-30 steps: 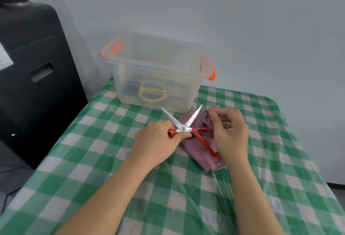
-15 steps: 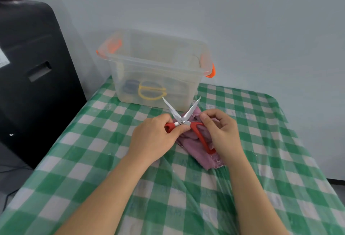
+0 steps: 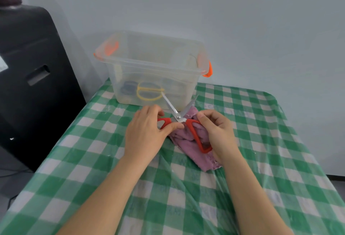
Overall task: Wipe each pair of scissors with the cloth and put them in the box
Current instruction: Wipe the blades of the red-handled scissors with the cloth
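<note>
While the scissors (image 3: 179,117) are splayed open just above the cloth (image 3: 188,141), the step in hand looks like getting the cloth onto the blades, so the grip wants settling first. The left hand (image 3: 147,134) has its fingers curled round the left red handle, thumb pressed near the pivot; the right hand (image 3: 216,132) has its fingers bent over the other handle and the bunched cloth, though whether it pinches the cloth or only the handle I cannot tell. Both blade tips point away, toward the box (image 3: 155,70), which stands just behind on the bench (image 3: 242,178) and already holds other scissors. To wipe well, I would keep one handle steady, gather a thick fold of cloth, and draw it from pivot to tip along each blade's flat, never across the edge
</note>
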